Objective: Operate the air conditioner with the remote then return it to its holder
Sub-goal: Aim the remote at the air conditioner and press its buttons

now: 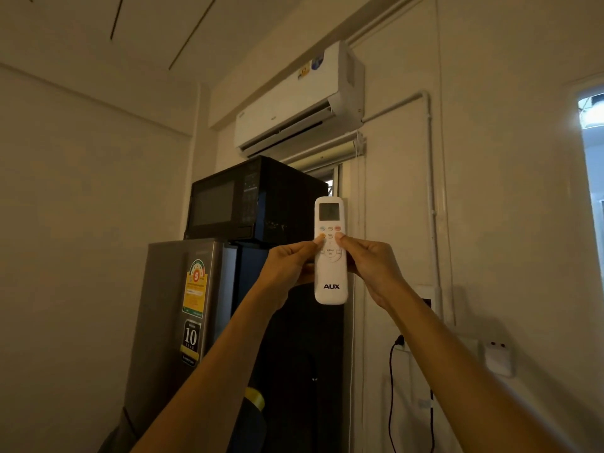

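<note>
A white AUX remote (330, 279) stands upright in front of me, its screen end pointing up toward the white air conditioner (294, 99) mounted high on the wall. My left hand (287, 266) grips the remote's left side with its thumb on the buttons. My right hand (372, 263) grips the right side, thumb also resting on the button area. A small white wall holder (498, 358) sits low on the right wall, with nothing in it.
A black microwave (248, 201) sits on a grey fridge (183, 315) at the left. A rolled blind (323, 153) hangs under the air conditioner. A black cable (392, 387) drops from a wall socket. A bright window (593, 132) is at the far right.
</note>
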`<move>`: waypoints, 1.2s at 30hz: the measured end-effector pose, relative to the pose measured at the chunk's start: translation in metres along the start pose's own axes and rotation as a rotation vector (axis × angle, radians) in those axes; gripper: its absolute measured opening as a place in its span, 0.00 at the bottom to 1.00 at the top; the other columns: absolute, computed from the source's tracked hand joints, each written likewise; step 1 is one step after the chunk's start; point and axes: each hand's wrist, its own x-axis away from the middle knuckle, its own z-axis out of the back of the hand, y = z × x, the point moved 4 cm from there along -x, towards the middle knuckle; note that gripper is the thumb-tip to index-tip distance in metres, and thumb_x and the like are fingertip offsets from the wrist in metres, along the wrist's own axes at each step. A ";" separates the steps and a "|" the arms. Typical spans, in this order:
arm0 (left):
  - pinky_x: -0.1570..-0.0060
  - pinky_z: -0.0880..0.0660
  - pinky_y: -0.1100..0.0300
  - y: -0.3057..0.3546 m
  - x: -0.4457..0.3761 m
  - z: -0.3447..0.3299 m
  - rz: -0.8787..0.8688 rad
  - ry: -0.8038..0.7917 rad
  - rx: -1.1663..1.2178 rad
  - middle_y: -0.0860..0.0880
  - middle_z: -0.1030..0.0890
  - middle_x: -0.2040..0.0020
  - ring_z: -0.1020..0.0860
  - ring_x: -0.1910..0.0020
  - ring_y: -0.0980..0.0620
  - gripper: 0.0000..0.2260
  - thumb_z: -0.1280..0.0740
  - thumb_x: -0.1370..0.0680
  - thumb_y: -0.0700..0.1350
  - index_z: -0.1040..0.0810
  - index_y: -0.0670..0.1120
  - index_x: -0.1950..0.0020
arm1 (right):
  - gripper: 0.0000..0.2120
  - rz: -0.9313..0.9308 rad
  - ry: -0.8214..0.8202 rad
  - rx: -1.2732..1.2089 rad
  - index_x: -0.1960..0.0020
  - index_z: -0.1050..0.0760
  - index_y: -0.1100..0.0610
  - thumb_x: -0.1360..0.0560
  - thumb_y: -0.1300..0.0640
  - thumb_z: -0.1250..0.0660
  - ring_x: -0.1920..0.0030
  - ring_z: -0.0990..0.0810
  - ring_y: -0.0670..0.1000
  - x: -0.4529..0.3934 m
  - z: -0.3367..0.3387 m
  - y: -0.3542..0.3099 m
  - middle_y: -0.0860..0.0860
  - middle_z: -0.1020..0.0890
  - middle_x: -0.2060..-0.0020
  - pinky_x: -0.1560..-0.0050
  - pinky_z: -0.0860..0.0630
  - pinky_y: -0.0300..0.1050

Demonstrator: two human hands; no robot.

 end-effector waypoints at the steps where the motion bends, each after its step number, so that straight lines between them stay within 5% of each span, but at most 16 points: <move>1: 0.60 0.20 0.59 0.002 -0.001 0.001 -0.006 -0.001 0.002 0.49 0.16 0.56 0.17 0.58 0.53 0.06 0.36 0.24 0.48 0.21 0.48 0.55 | 0.09 0.005 -0.001 0.000 0.51 0.24 0.54 0.27 0.50 0.34 0.53 0.17 0.55 -0.002 -0.001 -0.002 0.52 0.18 0.53 0.48 0.21 0.50; 13: 0.62 0.20 0.61 0.027 -0.021 0.006 -0.061 -0.023 0.005 0.49 0.16 0.56 0.17 0.57 0.53 0.06 0.36 0.24 0.48 0.21 0.48 0.55 | 0.17 0.069 0.019 0.011 0.43 0.23 0.60 0.27 0.50 0.34 0.56 0.18 0.52 -0.020 -0.004 -0.028 0.55 0.17 0.50 0.59 0.22 0.40; 36: 0.61 0.20 0.61 0.040 -0.035 0.012 -0.101 -0.034 -0.014 0.49 0.17 0.57 0.17 0.61 0.54 0.07 0.37 0.23 0.49 0.21 0.48 0.57 | 0.18 0.089 0.070 0.047 0.44 0.23 0.61 0.27 0.49 0.34 0.55 0.18 0.54 -0.040 -0.009 -0.038 0.57 0.17 0.48 0.55 0.22 0.43</move>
